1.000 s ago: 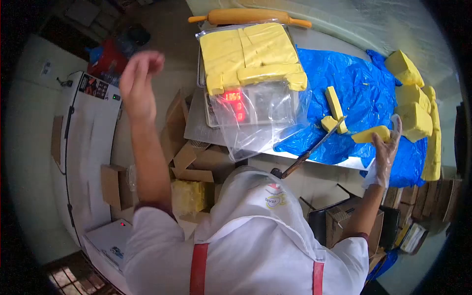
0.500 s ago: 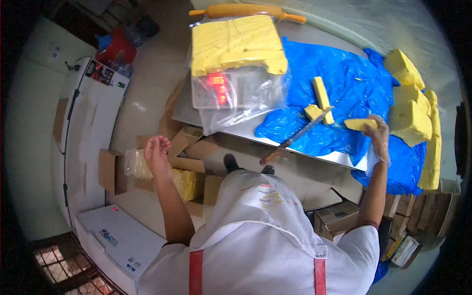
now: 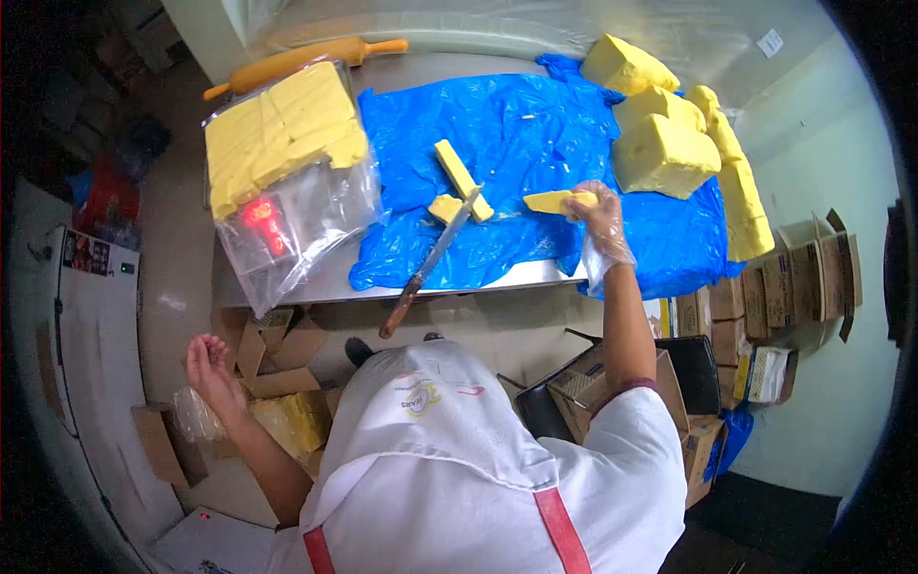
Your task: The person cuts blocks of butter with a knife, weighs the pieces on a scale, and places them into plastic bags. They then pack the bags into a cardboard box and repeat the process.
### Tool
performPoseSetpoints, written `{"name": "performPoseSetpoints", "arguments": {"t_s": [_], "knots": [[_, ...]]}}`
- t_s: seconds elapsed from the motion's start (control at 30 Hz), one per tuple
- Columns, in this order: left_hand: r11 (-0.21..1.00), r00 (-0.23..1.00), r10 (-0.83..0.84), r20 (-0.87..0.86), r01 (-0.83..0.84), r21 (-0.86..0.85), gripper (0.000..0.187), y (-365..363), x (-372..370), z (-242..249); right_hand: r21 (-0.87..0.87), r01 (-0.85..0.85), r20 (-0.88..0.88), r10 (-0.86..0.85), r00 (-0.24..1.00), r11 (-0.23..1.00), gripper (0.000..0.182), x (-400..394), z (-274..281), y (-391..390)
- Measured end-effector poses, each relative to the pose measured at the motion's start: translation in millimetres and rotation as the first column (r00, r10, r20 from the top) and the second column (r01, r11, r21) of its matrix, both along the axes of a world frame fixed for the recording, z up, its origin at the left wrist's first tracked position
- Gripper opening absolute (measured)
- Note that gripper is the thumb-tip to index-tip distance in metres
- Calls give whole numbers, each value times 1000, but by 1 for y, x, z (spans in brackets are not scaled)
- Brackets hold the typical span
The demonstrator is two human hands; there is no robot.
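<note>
My right hand (image 3: 601, 212), in a clear plastic glove, is closed around one end of a flat piece of butter (image 3: 548, 202), held above the blue plastic sheet (image 3: 535, 124). Left of it, a stick of butter (image 3: 461, 177) and a smaller chunk (image 3: 445, 208) lie on the sheet. A long knife (image 3: 430, 263) rests with its blade tip by them, its wooden handle jutting over the table edge. My left hand (image 3: 214, 373) hangs away from the table, fingers loosely curled, holding nothing visible. Large butter blocks (image 3: 666, 155) stand right of my right hand.
A scale (image 3: 287, 215) with a red display, covered in clear plastic, carries a butter slab (image 3: 287, 129). A wooden rolling pin (image 3: 296, 65) lies behind it. Cardboard boxes (image 3: 158, 445) are on the floor at left; more boxes (image 3: 798, 282) and a black chair (image 3: 693, 368) stand at right.
My view has turned to the right, so the table appears further left. My right hand still holds the piece of butter over the sheet; my left hand remains away from the table.
</note>
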State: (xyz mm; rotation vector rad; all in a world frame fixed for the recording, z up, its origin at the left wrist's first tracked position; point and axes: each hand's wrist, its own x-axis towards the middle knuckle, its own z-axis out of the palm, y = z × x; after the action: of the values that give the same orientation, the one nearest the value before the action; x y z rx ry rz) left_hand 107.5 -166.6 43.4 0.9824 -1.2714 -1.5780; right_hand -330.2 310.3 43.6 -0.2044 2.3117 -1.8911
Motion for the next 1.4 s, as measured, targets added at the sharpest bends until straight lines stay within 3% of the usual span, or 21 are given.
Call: {"name": "performPoseSetpoints", "arguments": {"t_s": [0.07, 0.17, 0.23, 0.27, 0.37, 0.4, 0.5, 0.63, 0.73, 0.83, 0.87, 0.97, 1.07, 1.17, 1.27, 1.37, 1.4], "knots": [[1000, 1000, -16, 1, 16, -11, 16, 0, -3, 1, 50, 3, -68, 0, 998, 999, 22, 2, 6, -4], [999, 999, -37, -8, 37, -12, 17, 9, -7, 5, -106, 1, -255, -28, 967, 994, 22, -9, 4, 0], [999, 999, -3, 52, 5, -50, 15, 14, -8, 6, -327, 159, -351, -276, 895, 932, 25, -8, -3, -25], [999, 999, -2, 38, 4, -54, 15, 16, -10, 5, -315, 202, -330, -307, 893, 927, 30, -13, -15, -30], [999, 999, -47, 15, 48, -16, 14, 20, -13, 2, -57, -61, -352, 37, 935, 996, 30, -20, -73, -38], [997, 997, -75, 8, 75, 3, 13, 19, -14, 2, 173, -58, -338, 114, 934, 983, 29, -19, -71, -35], [999, 998, -37, 43, 38, -24, 14, 26, -16, 1, 413, 23, -471, 192, 861, 911, 23, -22, -64, -25], [998, 998, 21, 63, -24, 50, 15, 25, -13, -9, 613, 76, -350, 184, 918, 787, 23, -13, -39, -30], [998, 999, -53, 3, 52, 47, 14, 15, -6, -20, 611, 104, -174, 5, 985, 785, 27, -9, -27, -36], [999, 999, -34, 19, 33, 38, 14, 10, -5, -18, 463, -113, 164, 40, 986, 879, 26, -14, -20, -24], [999, 1000, -29, 9, 29, 36, 13, 9, -4, -19, 455, -208, 280, 82, 956, 866, 38, -6, -1, -20], [999, 1000, -24, -1, 24, 34, 14, 7, -2, -20, 378, -170, 340, 34, 940, 910, 61, 44, 80, -36], [999, 1000, -19, 13, 18, 41, 14, 7, -4, -20, -142, 13, 151, 9, 989, 990, 68, 39, 62, -15], [998, 999, -41, 28, 40, 44, 15, 7, -7, -23, -239, 38, -140, -73, 987, 970, 58, 29, 71, -63], [998, 998, -58, 24, 57, 31, 16, 5, -13, -15, -229, -72, -90, 53, 995, 971, 46, -5, 39, -72], [999, 1000, -2, 30, 0, 46, 17, 8, -2, -20, -292, 92, -29, -105, 994, 952, 39, -34, 18, -58], [998, 999, 12, 30, -13, 55, 17, 7, 2, -22, -245, 99, -86, -123, 989, 964, 34, -51, -17, -44]]}}
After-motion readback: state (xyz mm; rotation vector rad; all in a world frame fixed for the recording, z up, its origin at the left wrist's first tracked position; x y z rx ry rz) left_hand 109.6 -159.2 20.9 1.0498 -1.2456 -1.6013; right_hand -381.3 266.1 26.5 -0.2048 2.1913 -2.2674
